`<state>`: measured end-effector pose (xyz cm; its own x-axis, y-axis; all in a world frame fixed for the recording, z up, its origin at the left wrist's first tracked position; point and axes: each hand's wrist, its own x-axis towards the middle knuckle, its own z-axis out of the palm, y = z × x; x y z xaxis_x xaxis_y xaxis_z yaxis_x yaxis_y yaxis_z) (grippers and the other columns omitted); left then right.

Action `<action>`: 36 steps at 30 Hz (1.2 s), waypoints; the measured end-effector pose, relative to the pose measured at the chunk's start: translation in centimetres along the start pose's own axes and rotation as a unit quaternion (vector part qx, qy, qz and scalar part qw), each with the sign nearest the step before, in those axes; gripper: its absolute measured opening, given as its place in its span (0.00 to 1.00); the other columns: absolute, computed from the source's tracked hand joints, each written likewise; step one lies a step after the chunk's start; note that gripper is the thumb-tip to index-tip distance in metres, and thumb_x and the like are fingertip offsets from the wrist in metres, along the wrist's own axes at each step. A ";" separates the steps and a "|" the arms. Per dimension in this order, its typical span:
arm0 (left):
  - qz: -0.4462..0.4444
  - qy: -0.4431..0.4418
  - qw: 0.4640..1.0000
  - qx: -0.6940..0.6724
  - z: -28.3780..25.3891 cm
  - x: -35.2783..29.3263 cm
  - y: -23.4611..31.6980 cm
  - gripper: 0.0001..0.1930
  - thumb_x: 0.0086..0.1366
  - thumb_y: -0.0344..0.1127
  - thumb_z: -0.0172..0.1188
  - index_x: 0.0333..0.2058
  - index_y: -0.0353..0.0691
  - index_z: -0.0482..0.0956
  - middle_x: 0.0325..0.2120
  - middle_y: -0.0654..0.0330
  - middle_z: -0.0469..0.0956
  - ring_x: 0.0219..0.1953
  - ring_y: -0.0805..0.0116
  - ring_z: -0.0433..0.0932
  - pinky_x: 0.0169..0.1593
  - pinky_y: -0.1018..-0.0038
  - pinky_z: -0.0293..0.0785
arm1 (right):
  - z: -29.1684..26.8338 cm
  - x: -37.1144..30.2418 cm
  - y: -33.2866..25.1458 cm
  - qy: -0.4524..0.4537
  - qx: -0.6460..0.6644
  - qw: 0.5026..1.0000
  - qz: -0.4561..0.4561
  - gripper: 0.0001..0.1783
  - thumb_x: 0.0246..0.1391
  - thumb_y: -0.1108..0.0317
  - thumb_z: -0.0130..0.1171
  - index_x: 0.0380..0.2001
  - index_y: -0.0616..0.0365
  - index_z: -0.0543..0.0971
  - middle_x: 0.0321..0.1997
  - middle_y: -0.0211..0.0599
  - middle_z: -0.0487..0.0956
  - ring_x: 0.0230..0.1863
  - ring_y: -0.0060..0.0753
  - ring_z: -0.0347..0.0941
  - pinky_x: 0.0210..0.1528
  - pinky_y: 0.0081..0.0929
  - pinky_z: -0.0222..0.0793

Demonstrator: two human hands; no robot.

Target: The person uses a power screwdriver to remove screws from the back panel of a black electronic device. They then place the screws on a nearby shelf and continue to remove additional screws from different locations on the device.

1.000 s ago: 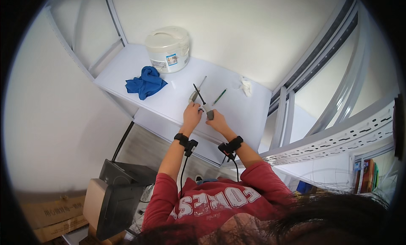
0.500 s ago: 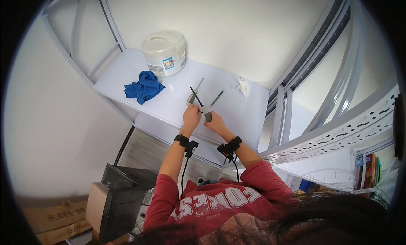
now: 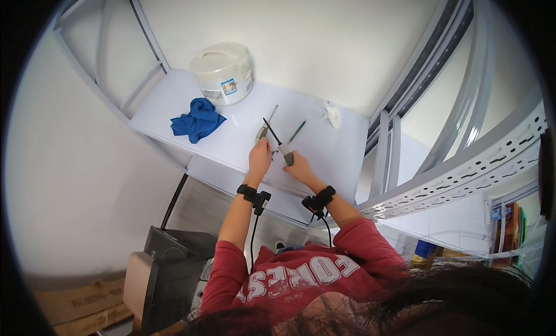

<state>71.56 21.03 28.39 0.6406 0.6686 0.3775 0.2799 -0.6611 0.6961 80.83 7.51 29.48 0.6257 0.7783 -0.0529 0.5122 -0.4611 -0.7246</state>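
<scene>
My right hand (image 3: 299, 166) is closed around the grey handle of a screwdriver-like tool (image 3: 272, 131), its black shaft pointing up and left. My left hand (image 3: 260, 156) has its fingers at the handle end of a second screwdriver (image 3: 263, 131), which has a grey-and-white handle and a slim metal shaft. The fingers look closed on that handle. Between my hands are small dark pieces (image 3: 274, 154), too small to name. Just beyond the right-hand tool a green pen or pencil (image 3: 297, 131) lies on the white shelf (image 3: 231, 140).
A crumpled blue cloth (image 3: 198, 121) lies on the left, in front of a white rice cooker (image 3: 222, 74). Crumpled white material (image 3: 332, 116) rests at the back right. Metal uprights (image 3: 382, 156) flank the shelf. A black box-shaped appliance (image 3: 174, 272) stands below left.
My left hand has shifted slightly away from the right-hand tool, onto the second screwdriver's handle. The small dark pieces now show beside it. My right hand still holds its tool.
</scene>
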 end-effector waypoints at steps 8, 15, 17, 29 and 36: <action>0.043 0.122 0.991 -0.011 -7.7 -2.5 0.6 0.06 0.57 0.23 0.54 0.34 0.37 0.75 0.24 0.53 0.73 0.24 0.56 0.73 0.29 0.67 0.69 | 0.9 -2.1 -3.1 -0.047 0.011 0.998 -0.047 0.24 0.35 0.62 0.66 0.35 0.62 0.70 0.29 0.52 0.77 0.33 0.54 0.74 0.36 0.40 0.68; -0.051 0.245 0.968 -0.017 -14.6 -9.9 -1.5 0.07 0.60 0.24 0.52 0.35 0.35 0.78 0.26 0.53 0.76 0.25 0.64 0.76 0.30 0.73 0.71 | 4.3 -8.4 -7.9 -0.122 -0.001 0.984 -0.132 0.22 0.37 0.62 0.66 0.33 0.62 0.70 0.26 0.51 0.76 0.30 0.52 0.74 0.33 0.39 0.68; -0.108 0.259 0.957 -0.072 -16.7 -13.1 -1.7 0.07 0.62 0.25 0.50 0.35 0.34 0.77 0.27 0.55 0.78 0.27 0.70 0.77 0.33 0.75 0.72 | 5.4 -11.0 -9.1 -0.155 0.002 0.975 -0.158 0.22 0.38 0.61 0.65 0.34 0.62 0.70 0.27 0.52 0.76 0.31 0.54 0.74 0.33 0.42 0.68; -0.248 0.313 0.915 -0.061 -27.7 -38.7 -0.2 0.06 0.63 0.25 0.45 0.32 0.35 0.73 0.20 0.60 0.74 0.24 0.72 0.73 0.30 0.76 0.69 | 14.0 -33.0 -12.6 -0.250 0.007 0.939 -0.236 0.23 0.42 0.55 0.64 0.35 0.63 0.74 0.24 0.49 0.75 0.27 0.48 0.73 0.31 0.38 0.66; -0.316 0.377 0.866 -0.094 -30.5 -51.2 0.0 0.09 0.62 0.24 0.45 0.30 0.35 0.76 0.20 0.62 0.75 0.22 0.77 0.72 0.27 0.78 0.69 | 16.1 -43.5 -13.3 -0.304 0.008 0.917 -0.259 0.22 0.40 0.56 0.65 0.32 0.62 0.74 0.26 0.51 0.76 0.30 0.54 0.74 0.32 0.43 0.67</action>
<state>17.00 -2.82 27.72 -0.2668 0.9552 0.1277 0.2366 -0.0635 0.9695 37.34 -13.35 30.36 -0.1458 0.9870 -0.0680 0.6362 0.0409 -0.7704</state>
